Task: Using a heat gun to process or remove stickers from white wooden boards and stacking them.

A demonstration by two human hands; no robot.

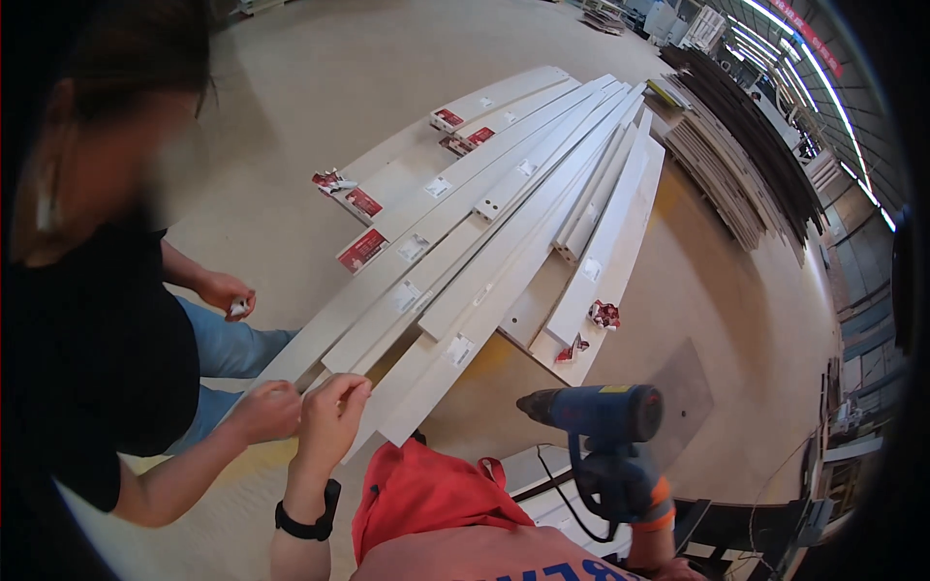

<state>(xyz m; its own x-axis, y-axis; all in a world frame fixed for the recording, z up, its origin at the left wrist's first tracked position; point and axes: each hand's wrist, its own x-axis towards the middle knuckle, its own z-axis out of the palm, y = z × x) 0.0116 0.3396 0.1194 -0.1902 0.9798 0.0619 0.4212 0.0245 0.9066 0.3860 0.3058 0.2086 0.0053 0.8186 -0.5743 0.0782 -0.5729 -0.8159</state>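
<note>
My left hand (329, 412), with a black watch on its wrist, is raised at the near end of the long white boards (417, 334). Its fingers are curled into a pinch; whatever they might hold is hidden. To the right, my right hand (630, 484), in a grey glove with an orange cuff, grips the handle of a blue heat gun (605, 412). The gun's dark nozzle points left, above the floor and apart from the boards. Close beside my left hand is a co-worker's closed hand (266, 414).
The co-worker (87, 339) stands at the left; their other hand (228, 293) holds something small and white. Red labels (363, 250) and crumpled red wrapping (604, 315) sit on several board ends. Stacked dark and pale boards (717, 169) lie at the far right.
</note>
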